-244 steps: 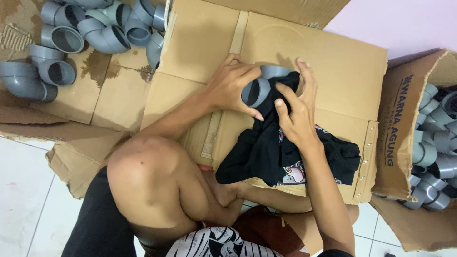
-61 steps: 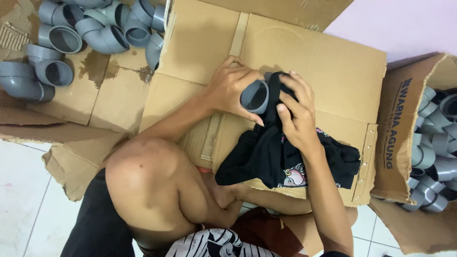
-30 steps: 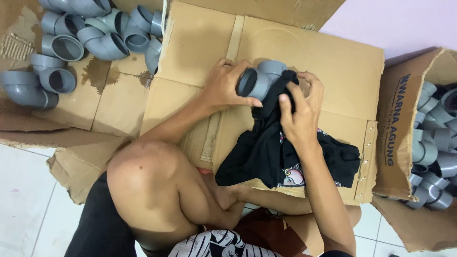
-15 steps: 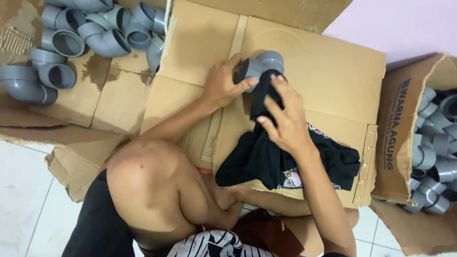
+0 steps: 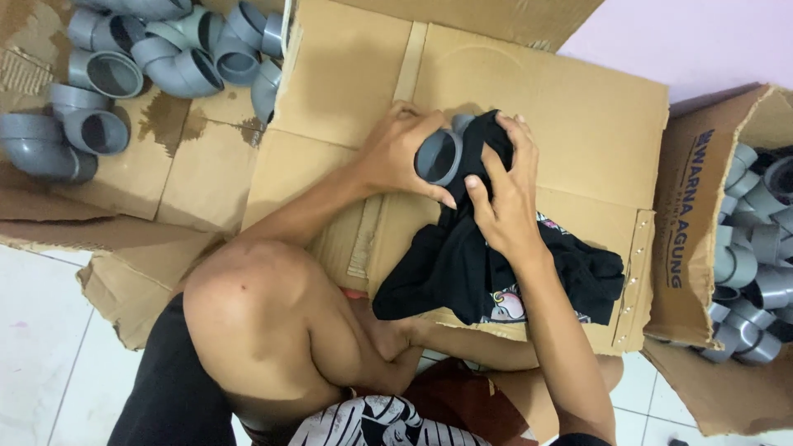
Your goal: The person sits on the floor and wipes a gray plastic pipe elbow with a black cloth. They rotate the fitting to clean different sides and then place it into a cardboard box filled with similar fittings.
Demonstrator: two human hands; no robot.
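My left hand (image 5: 398, 154) grips a grey plastic pipe elbow (image 5: 439, 155) over a flattened cardboard box, its open end facing me. My right hand (image 5: 504, 194) presses a black cloth (image 5: 487, 268) against the right side of the elbow, fingers spread over the fabric. The cloth hangs down from the fitting and lies bunched on the cardboard, with a small printed patch showing near its lower edge. Most of the elbow's far half is hidden under the cloth.
Several grey pipe elbows (image 5: 157, 58) lie piled on flattened cardboard (image 5: 190, 157) at the upper left. An open cardboard box (image 5: 690, 215) at the right holds several more grey fittings (image 5: 752, 256). My bent knee (image 5: 248, 289) is below the hands. White tile floor (image 5: 41, 347) lies at the lower left.
The elbow has been turned in my left hand, its open end swinging toward me. My right hand has shifted the black cloth over and around the fitting, rubbing along it.
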